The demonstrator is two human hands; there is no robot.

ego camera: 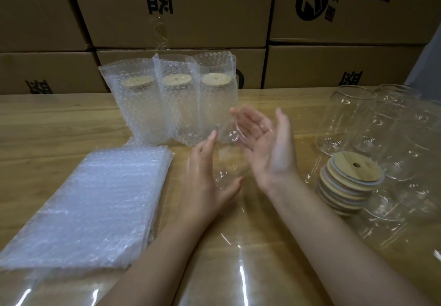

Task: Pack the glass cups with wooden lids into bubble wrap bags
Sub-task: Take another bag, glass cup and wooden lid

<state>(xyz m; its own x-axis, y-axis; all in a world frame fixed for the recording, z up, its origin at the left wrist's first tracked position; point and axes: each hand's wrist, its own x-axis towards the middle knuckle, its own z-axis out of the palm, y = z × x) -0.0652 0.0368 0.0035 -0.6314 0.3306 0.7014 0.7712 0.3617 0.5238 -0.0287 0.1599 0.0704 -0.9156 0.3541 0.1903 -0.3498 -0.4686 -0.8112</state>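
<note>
Currently cradling a clear glass cup [230, 155] just left of the lid stack [350, 181], tipped on its side. Carrying it between left hand [207, 181] and right hand [267, 148], both with fingers straight and palms turned inward, not curled round it; likely done to steady slippery glass while turning it. No lid visible on it.

Behind and right of the lid stack: more bare cups [358, 119], set within easy reach. Well left of the lid stack: flat bubble wrap bags [88, 200], piled ready. Left and back from the lid stack: three packed cups [176, 100], upright, lidded, clear of the working space. Probably lidding next, then bagging.
</note>
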